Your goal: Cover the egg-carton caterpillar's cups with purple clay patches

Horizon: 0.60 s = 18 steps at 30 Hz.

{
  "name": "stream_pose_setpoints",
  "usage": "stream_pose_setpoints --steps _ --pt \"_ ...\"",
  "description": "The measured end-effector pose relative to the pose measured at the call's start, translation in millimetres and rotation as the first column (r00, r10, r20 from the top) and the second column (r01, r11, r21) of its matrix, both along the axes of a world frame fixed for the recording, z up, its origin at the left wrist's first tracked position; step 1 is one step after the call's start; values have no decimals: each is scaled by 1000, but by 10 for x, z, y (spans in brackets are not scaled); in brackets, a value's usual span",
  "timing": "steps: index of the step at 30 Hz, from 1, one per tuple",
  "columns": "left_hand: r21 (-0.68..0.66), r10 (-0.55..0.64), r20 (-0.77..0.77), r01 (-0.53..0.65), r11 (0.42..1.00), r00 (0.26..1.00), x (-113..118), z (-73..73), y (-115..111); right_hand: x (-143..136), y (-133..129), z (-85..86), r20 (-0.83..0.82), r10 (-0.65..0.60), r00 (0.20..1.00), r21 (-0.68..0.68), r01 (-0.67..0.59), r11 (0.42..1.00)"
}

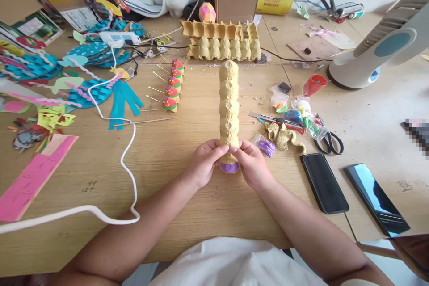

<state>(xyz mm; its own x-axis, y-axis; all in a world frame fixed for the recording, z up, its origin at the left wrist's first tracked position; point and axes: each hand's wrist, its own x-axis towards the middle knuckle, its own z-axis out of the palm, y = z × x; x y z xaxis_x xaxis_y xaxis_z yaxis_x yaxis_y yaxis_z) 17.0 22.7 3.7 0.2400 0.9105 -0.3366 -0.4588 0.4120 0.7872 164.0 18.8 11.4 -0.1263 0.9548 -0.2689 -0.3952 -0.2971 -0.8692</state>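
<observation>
A bumpy yellowish egg carton strip (229, 103) points away from me over the middle of the table. Purple clay (229, 167) covers its near end. My left hand (207, 161) grips the strip's left side close to that end, thumb on top. Opposite it, my right hand (253, 161) is closed on the right side, and the two thumbs nearly meet. Just right of that hand lies a small bag of purple clay (266, 145). Torn carton scraps (281, 136) and a utility knife (271, 119) are a little farther off.
Painted carton caterpillar (173, 85) with pins stands left of centre. Uncut egg cartons (229, 48) lie at the back. Scissors (330, 142), a red cup (315, 84), two phones (325, 183) and a grey-white fan (372, 49) occupy the right. A white cable (129, 161) snakes along the left.
</observation>
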Motion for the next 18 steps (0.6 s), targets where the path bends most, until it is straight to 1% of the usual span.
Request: stream_pose_setpoints --steps 6,9,12,14,18 --pt "90 59 -88 -51 995 994 22 -4 -17 -11 -11 -8 14 -15 1000 0 15 1000" --pt "93 65 -95 -56 994 993 33 15 -20 -7 -11 -20 -11 -10 1000 -3 10 1000" --pt "51 41 -58 -38 998 997 36 36 -16 2 -13 -31 -25 -4 1000 -13 4 1000" --pt "18 21 -5 -21 1000 1000 29 38 -8 10 -12 -28 -37 8 999 -28 -9 1000" --pt "-5 -30 88 31 1000 996 -3 -1 10 24 -9 10 -99 24 995 -67 -31 997"
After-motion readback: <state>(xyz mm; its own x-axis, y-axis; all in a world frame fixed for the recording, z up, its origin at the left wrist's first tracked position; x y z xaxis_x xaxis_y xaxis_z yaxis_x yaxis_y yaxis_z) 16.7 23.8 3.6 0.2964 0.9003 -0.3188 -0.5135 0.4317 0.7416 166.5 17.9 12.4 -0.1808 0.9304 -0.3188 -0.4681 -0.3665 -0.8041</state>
